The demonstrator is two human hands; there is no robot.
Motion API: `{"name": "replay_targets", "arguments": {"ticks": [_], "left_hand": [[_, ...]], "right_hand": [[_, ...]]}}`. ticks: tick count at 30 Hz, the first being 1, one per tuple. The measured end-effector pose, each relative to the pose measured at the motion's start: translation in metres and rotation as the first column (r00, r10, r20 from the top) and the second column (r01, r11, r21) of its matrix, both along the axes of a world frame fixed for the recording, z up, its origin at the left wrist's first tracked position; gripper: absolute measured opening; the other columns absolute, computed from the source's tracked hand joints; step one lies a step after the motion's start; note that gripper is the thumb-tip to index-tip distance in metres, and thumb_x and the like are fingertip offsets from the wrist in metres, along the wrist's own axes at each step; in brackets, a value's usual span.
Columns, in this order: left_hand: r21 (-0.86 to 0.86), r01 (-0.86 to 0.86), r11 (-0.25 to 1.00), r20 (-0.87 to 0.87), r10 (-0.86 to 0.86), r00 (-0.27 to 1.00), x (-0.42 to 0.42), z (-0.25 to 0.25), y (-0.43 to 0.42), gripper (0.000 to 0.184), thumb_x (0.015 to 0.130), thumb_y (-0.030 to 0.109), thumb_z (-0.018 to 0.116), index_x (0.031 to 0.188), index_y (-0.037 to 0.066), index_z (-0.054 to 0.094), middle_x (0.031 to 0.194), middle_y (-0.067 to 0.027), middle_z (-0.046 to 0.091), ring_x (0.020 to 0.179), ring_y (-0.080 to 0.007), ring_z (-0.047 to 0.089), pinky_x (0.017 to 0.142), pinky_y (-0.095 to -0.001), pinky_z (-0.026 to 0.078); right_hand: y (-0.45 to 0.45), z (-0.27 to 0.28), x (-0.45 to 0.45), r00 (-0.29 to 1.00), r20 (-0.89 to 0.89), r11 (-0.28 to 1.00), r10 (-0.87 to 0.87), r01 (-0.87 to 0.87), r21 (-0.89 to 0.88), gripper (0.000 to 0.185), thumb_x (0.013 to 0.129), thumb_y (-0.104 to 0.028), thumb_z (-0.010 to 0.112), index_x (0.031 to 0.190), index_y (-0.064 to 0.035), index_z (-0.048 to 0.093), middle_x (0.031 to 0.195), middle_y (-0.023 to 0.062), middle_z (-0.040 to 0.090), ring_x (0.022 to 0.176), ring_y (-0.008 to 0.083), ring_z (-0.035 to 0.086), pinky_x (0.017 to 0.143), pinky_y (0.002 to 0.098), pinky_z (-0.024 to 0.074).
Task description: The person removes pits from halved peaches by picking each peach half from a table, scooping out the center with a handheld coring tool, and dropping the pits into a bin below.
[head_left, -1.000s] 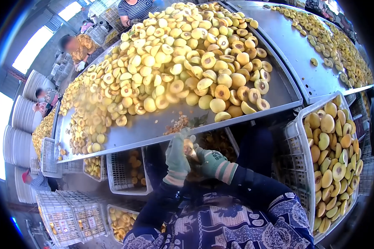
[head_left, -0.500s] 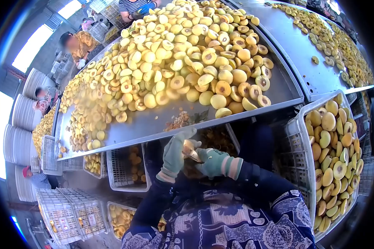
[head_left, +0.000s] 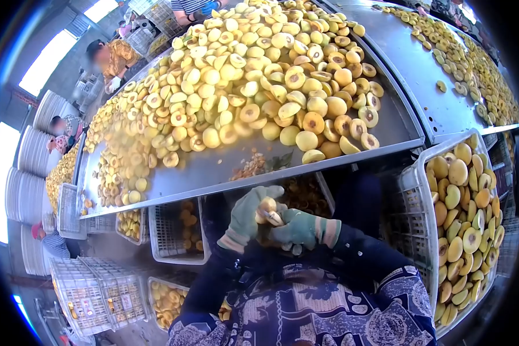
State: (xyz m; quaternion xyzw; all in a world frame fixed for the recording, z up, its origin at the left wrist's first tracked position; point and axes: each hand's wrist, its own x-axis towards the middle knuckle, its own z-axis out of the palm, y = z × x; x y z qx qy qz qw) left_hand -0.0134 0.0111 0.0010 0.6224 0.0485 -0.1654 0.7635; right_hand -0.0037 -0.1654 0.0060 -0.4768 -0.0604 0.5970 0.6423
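My left hand (head_left: 245, 222), in a pale green glove, is closed around a piece of yellow stone fruit (head_left: 266, 203), peach- or apricot-like. My right hand (head_left: 300, 229), in a matching glove, is closed just beside it. A short shiny tool (head_left: 274, 218) sticks out of the right fist against the fruit; whether it is a knife or a pitting spoon I cannot tell. Both hands are in front of my chest, below the near edge of a metal table (head_left: 207, 168). On the table lies a large heap of halved yellow stone fruit (head_left: 225, 86).
A white crate (head_left: 421, 190) full of fruit halves stands at my right. Under the table edge, another crate (head_left: 179, 256) holds some fruit. Pits and a leaf (head_left: 278, 162) lie near the table rim. A co-worker (head_left: 118, 60) in orange sits at the far left.
My hands have shifted slightly and the right wrist has turned. The fruit and the shiny tool now show more clearly between them. The view has moved a little.
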Motion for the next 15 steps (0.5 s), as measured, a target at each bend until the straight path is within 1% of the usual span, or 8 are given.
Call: {"name": "replay_targets", "arguments": {"ticks": [1,4,7,8,10,11,14,15], "left_hand": [[-0.165,0.04,0.986,-0.043,-0.047,0.998,0.002,-0.007,0.003,0.045,0.099,0.037,0.047,0.117,-0.003,0.058,0.117,-0.0161,0.061,0.092,-0.0268,0.065,0.08,-0.0345,0.055],[-0.173,0.026,0.985,-0.035,-0.032,0.999,0.006,-0.012,-0.001,0.046,0.099,0.037,0.047,0.116,-0.004,0.058,0.116,-0.0183,0.061,0.091,-0.0269,0.065,0.079,-0.0346,0.055],[-0.1,-0.088,0.991,-0.213,0.065,0.975,0.001,0.008,-0.014,0.047,0.101,0.037,0.04,0.121,-0.003,0.055,0.118,-0.0173,0.062,0.1,-0.0276,0.064,0.086,-0.0356,0.054],[-0.115,-0.128,0.985,-0.152,0.11,0.982,0.002,0.0,-0.015,0.047,0.101,0.037,0.041,0.12,-0.003,0.055,0.117,-0.0168,0.062,0.097,-0.0277,0.065,0.083,-0.035,0.055],[-0.149,-0.205,0.967,-0.033,0.202,0.979,0.002,-0.024,-0.014,0.047,0.101,0.038,0.042,0.12,-0.003,0.056,0.115,-0.016,0.062,0.093,-0.0277,0.066,0.076,-0.0338,0.057],[-0.095,-0.23,0.969,0.141,0.242,0.96,0.0,-0.027,-0.017,0.043,0.099,0.035,0.047,0.118,-0.002,0.058,0.113,-0.0148,0.063,0.087,-0.0265,0.067,0.073,-0.0317,0.056],[-0.172,-0.347,0.922,0.076,0.363,0.929,-0.001,-0.021,-0.021,0.035,0.098,0.026,0.052,0.117,-0.002,0.059,0.112,-0.0135,0.064,0.088,-0.0259,0.068,0.072,-0.0306,0.056],[-0.196,-0.391,0.899,0.057,0.409,0.911,-0.003,-0.023,-0.018,0.033,0.096,0.024,0.054,0.117,-0.001,0.059,0.111,-0.0132,0.064,0.089,-0.0257,0.068,0.073,-0.0306,0.056]], "right_hand": [[-0.004,0.002,0.002,0.999,-0.003,0.999,0.05,-0.05,0.0,0.051,0.086,-0.015,0.061,0.127,-0.0218,0.032,0.066,-0.0003,0.05,0.049,0.007,0.045,0.042,0.0214,0.0363],[-0.009,0.0,-0.001,0.989,-0.146,0.993,-0.012,0.03,0.117,0.039,0.086,-0.012,0.062,0.12,-0.0135,0.044,0.067,0.0,0.05,0.048,0.0057,0.045,0.041,0.0207,0.036],[-0.008,-0.002,-0.01,0.919,-0.38,0.957,-0.109,0.2,0.211,0.02,0.089,-0.016,0.059,0.105,-0.0039,0.055,0.062,-0.0019,0.048,0.043,0.0041,0.041,0.038,0.0191,0.034],[-0.006,-0.007,-0.011,0.902,-0.429,0.935,-0.054,0.196,0.294,0.019,0.091,-0.017,0.057,0.101,-0.0021,0.057,0.06,-0.0026,0.048,0.041,0.0038,0.04,0.037,0.0187,0.0333],[0.0,-0.028,-0.013,0.857,-0.511,0.868,0.068,0.202,0.454,0.023,0.094,-0.021,0.054,0.093,0.0015,0.06,0.057,-0.0041,0.047,0.039,0.0034,0.039,0.034,0.0179,0.0317],[0.005,-0.035,-0.017,0.838,-0.538,0.81,0.092,0.252,0.53,0.028,0.098,-0.022,0.047,0.097,0.0026,0.059,0.053,-0.0057,0.045,0.037,0.0036,0.037,0.033,0.0168,0.0301],[0.017,-0.044,-0.026,0.726,-0.648,0.644,0.231,0.385,0.661,0.029,0.099,-0.019,0.045,0.101,0.0074,0.056,0.054,-0.005,0.051,0.036,0.0044,0.044,0.037,0.0207,0.0434],[0.022,-0.047,-0.028,0.713,-0.646,0.583,0.273,0.412,0.701,0.028,0.098,-0.018,0.045,0.102,0.007,0.055,0.053,-0.005,0.051,0.035,0.0045,0.044,0.037,0.0212,0.0452]]}}
